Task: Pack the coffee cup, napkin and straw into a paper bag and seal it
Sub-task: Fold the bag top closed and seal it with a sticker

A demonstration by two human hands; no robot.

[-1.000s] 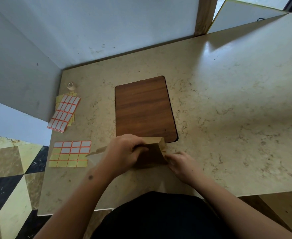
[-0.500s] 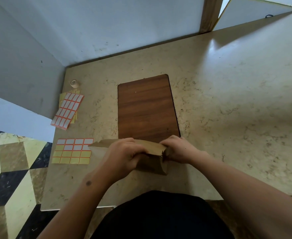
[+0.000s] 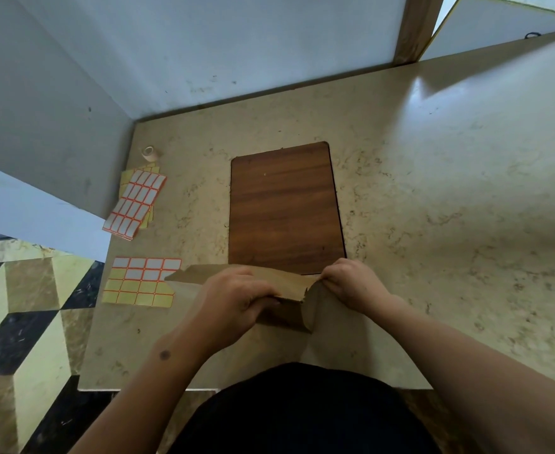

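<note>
Both hands, left [image 3: 236, 303] and right [image 3: 356, 283], pinch the folded top of the creased brown paper bag [image 3: 289, 291] (matte, crumpled) on the glossy beige marbled surface [image 3: 433, 208], at the dark wood-grain rectangular board's [image 3: 284, 208] near edge.

Both hands, left [image 3: 236, 303] and right [image 3: 354, 286], curl their fingers, forearms reaching forward.

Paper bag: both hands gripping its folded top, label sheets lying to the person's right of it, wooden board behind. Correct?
One error: the head view shows the label sheets to the person's left of the paper bag, not the right. Left hand and right hand do grip the folded top; the wooden board lies behind.
</note>
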